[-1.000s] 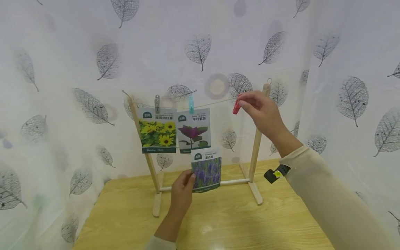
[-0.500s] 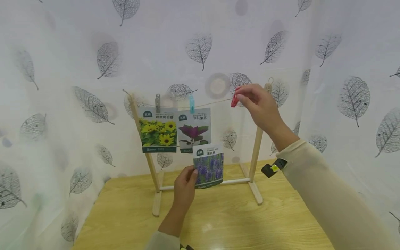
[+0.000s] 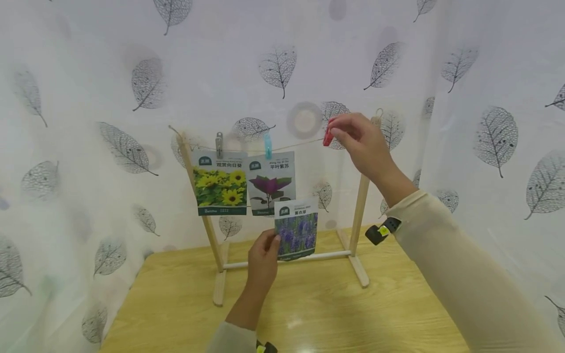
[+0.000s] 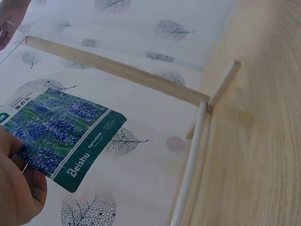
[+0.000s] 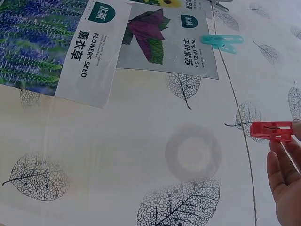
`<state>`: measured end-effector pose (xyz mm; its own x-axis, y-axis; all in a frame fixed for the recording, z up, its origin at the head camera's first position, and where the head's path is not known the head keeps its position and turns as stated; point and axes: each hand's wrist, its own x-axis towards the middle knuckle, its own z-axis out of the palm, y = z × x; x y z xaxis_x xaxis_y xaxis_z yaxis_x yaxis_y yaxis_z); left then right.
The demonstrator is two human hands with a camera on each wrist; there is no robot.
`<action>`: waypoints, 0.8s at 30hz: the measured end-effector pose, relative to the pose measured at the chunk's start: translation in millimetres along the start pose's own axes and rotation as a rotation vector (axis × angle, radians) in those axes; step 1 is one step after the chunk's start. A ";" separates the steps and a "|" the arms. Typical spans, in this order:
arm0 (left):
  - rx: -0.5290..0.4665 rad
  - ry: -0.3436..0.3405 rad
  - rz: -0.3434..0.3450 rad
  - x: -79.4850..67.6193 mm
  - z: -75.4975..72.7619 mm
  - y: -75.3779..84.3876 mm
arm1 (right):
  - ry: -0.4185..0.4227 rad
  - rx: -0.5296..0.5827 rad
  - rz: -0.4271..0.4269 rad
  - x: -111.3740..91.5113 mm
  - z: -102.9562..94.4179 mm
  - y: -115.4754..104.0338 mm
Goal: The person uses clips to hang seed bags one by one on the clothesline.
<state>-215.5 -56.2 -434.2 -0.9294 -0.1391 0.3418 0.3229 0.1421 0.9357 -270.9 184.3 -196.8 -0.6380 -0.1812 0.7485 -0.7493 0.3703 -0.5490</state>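
My left hand [image 3: 263, 255] pinches the left edge of a seed packet [image 3: 296, 230] with purple lavender flowers; the wrist view shows its green lower band. Up by the string [image 3: 300, 144], my right hand [image 3: 364, 142] pinches a red clothespin [image 3: 328, 133] between thumb and fingers. In the right wrist view the pin's tip overlaps the string. A sunflower seed packet [image 3: 220, 191] hangs from a grey clothespin [image 3: 219, 144]. Beside it, a purple-leaf seed packet [image 3: 270, 171] hangs from a light blue clothespin [image 3: 268, 146], its lower right corner hidden behind the lavender packet.
The string runs between two wooden posts, the left post [image 3: 212, 240] and the right post [image 3: 361, 211]. A white bar [image 3: 328, 255] joins their feet on the wooden table [image 3: 335, 314]. Behind stands a white curtain [image 3: 229, 63] with leaf prints.
My left hand has raised the lavender packet slightly, moving it a little right. My right hand has moved the red clothespin up and slightly left toward the string.
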 end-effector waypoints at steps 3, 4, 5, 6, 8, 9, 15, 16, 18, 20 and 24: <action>0.000 0.010 0.009 1.7 2.5 1.8 | 0.003 -0.009 0.012 1.6 -0.3 -0.5; -0.003 0.013 0.012 2.4 3.6 1.9 | 0.001 -0.010 0.013 2.3 -0.3 -0.6; -0.009 0.013 0.016 3.0 4.7 2.0 | 0.000 -0.012 0.013 2.9 -0.3 -0.8; -0.015 0.014 0.017 3.5 5.8 2.1 | -0.002 -0.014 0.013 3.4 -0.2 -0.9; -0.022 0.015 0.021 4.6 8.1 1.7 | -0.004 -0.017 0.006 4.8 0.0 -1.1; -0.030 0.013 0.021 5.1 9.1 1.4 | -0.005 -0.021 0.000 5.5 0.1 -1.2; -0.058 0.016 0.001 6.0 14.7 1.8 | 0.010 -0.027 -0.019 9.5 0.1 -0.9; -0.058 0.017 -0.003 6.2 15.5 1.9 | 0.012 -0.025 -0.019 9.9 0.1 -1.1; -0.060 0.015 -0.011 7.1 16.9 2.1 | 0.017 -0.029 -0.022 10.6 0.2 -1.1; -0.065 0.015 -0.013 8.6 18.1 2.6 | 0.022 -0.031 -0.029 11.3 0.3 -1.8; -0.077 0.019 -0.006 12.3 20.0 3.8 | 0.032 -0.034 -0.029 12.5 1.7 -2.9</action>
<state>-229.2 -37.8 -428.1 -0.9278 -0.1586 0.3375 0.3312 0.0656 0.9413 -277.0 179.5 -186.5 -0.6100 -0.1633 0.7754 -0.7603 0.3962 -0.5147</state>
